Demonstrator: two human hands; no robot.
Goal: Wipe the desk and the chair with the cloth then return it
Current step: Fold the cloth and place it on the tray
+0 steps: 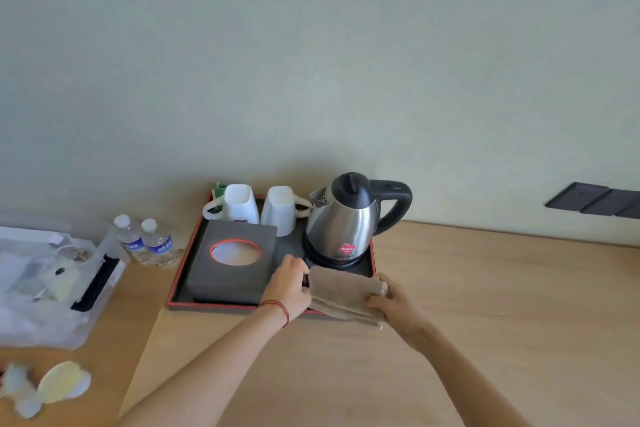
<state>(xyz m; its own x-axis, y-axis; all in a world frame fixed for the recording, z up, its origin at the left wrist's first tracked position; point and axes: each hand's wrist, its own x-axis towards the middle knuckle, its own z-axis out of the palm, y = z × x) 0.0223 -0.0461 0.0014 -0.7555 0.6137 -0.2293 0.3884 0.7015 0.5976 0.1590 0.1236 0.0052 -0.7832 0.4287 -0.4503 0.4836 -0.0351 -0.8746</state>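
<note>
A folded beige cloth [341,291] lies across the front right corner of a dark tray with a red rim [177,279] on the light wooden desk [485,305]. My left hand [289,286] grips the cloth's left end. My right hand [391,300] holds its right end, fingers curled over the edge. Both forearms reach in from the bottom of the view. The chair is not in view.
On the tray stand a steel kettle [346,222], two upturned white mugs [242,204] and a grey tissue box [232,260]. Two water bottles [145,239] and a clear plastic bin [52,281] sit at the left. Black wall sockets [595,203] are at the right.
</note>
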